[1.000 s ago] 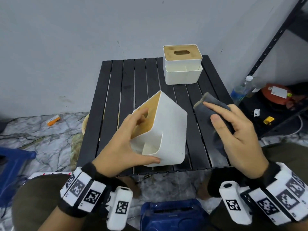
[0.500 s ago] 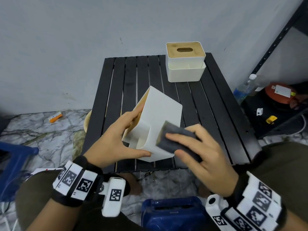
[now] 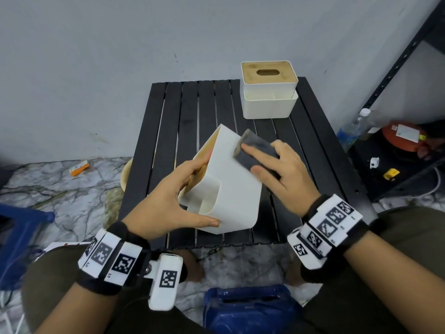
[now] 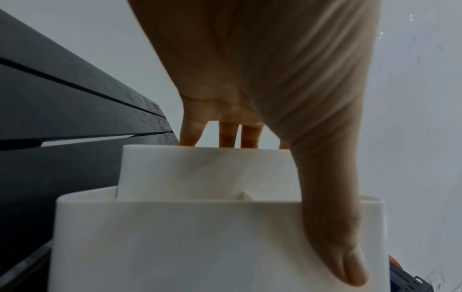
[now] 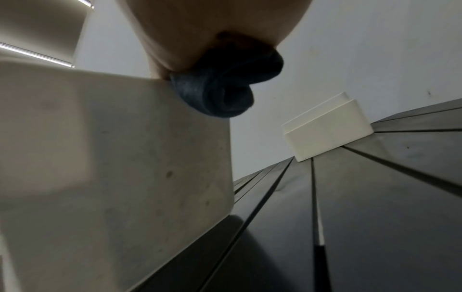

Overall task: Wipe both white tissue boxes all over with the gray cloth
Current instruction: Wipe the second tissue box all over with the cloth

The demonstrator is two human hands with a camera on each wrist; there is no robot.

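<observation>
A white tissue box (image 3: 231, 189) with a wooden lid lies tipped on its side at the front of the black slatted table (image 3: 173, 131). My left hand (image 3: 208, 192) grips it, with the fingers over the lid side and the thumb (image 4: 337, 237) along the near wall (image 4: 200, 237). My right hand (image 3: 250, 158) holds the folded gray cloth (image 3: 255, 141) and presses it on the box's upturned face near the far top edge. From the right wrist, the cloth (image 5: 220, 87) bunches under the palm on the box (image 5: 112, 158). The second white tissue box (image 3: 268, 104) stands upright at the table's back right (image 5: 330, 130).
A gray wall runs close behind the table. To the right stands a black shelf with a water bottle (image 3: 349, 133) and a red object (image 3: 404, 138). A blue container (image 3: 248, 309) sits between my knees, and a blue stool (image 3: 14, 225) stands at the left.
My right hand brought the cloth from the table's right side onto the tilted box, then slid it from the near lower edge up to the far top edge. My left hand kept its hold.
</observation>
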